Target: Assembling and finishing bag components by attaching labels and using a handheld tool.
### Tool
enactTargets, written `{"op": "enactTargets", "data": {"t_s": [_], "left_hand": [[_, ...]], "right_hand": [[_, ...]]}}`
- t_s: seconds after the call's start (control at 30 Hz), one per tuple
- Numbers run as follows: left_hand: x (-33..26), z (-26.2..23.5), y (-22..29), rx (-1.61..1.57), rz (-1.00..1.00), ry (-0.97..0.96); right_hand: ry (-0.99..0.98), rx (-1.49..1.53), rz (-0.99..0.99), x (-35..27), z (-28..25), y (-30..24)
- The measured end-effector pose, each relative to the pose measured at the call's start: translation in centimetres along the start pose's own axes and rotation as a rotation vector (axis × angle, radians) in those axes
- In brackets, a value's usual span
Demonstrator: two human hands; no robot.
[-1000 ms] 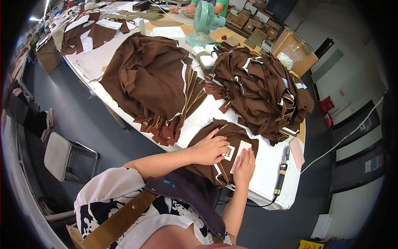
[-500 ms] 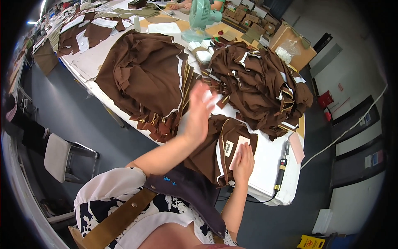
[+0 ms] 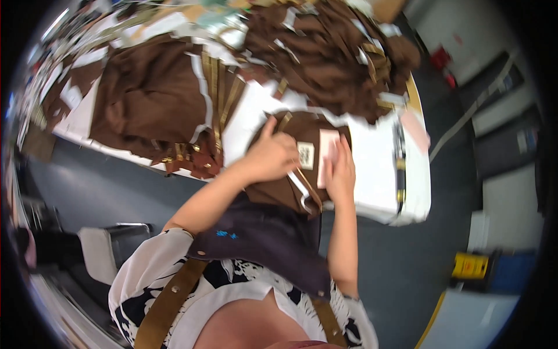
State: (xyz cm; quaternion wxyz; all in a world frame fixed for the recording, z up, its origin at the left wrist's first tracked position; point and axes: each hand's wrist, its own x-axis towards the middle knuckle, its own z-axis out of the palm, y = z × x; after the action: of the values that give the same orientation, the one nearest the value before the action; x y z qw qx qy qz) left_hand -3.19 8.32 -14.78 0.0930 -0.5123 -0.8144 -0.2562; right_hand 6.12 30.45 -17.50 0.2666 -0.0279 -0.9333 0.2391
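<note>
In the head view, two hands work on one brown cloth. The left hand rests on its left half, fingers loosely curled and one pointing away; whether they pinch the cloth, I cannot tell. The right hand lies over one pink card, fingers close together; its hold is too blurred to tell.

Between the hands is one cream label, its dark lettering blurred. The cloth has a rounded outline, a gold zip and a white strip just below the left hand's fingertips.

Two brown piles lie beyond the grip: a left pile with gold zips, and a right pile, crumpled. Right of the right hand are one dark tool and a second pink card. Nearer the body, the apron bears blue marks.
</note>
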Motion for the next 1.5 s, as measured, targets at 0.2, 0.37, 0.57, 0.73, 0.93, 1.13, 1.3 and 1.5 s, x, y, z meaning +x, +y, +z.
{"op": "enactTargets", "data": {"t_s": [0.2, 0.37, 0.57, 0.73, 0.93, 1.13, 1.3, 1.5], "left_hand": [[0.3, 0.5, 0.4, -0.114, -0.044, -0.06], [0.4, 1.3, 0.8, -0.069, -0.043, -0.023], [1.4, 1.4, 0.7, 0.019, -0.072, -0.085], [2.7, 0.7, 1.4, 0.035, -0.114, -0.182], [3.7, 0.7, 0.4, 0.085, -0.045, -0.175], [3.0, -0.6, 1.3, -0.037, 0.151, -0.298], [2.0, 0.7, 0.0, -0.175, -0.001, -0.195], [1.2, 0.7, -0.8, -0.103, -0.087, -0.034]], "right_hand": [[-0.063, 0.093, 0.086, 0.9, -1.6, 0.9], [-0.072, 0.058, 0.081, 0.7, -1.8, 0.8], [-0.134, -0.269, 0.049, 2.8, -0.9, -0.5], [-0.235, -0.363, 0.114, 5.5, 0.2, 0.4], [-0.202, -0.359, 0.174, 6.6, 1.5, 1.5], [-0.085, -0.346, 0.127, 6.1, 1.7, 2.3], [-0.093, -0.348, 0.11, 7.1, 1.9, 3.2], [-0.023, -0.182, 0.02, 7.4, 2.6, 2.8]]}}
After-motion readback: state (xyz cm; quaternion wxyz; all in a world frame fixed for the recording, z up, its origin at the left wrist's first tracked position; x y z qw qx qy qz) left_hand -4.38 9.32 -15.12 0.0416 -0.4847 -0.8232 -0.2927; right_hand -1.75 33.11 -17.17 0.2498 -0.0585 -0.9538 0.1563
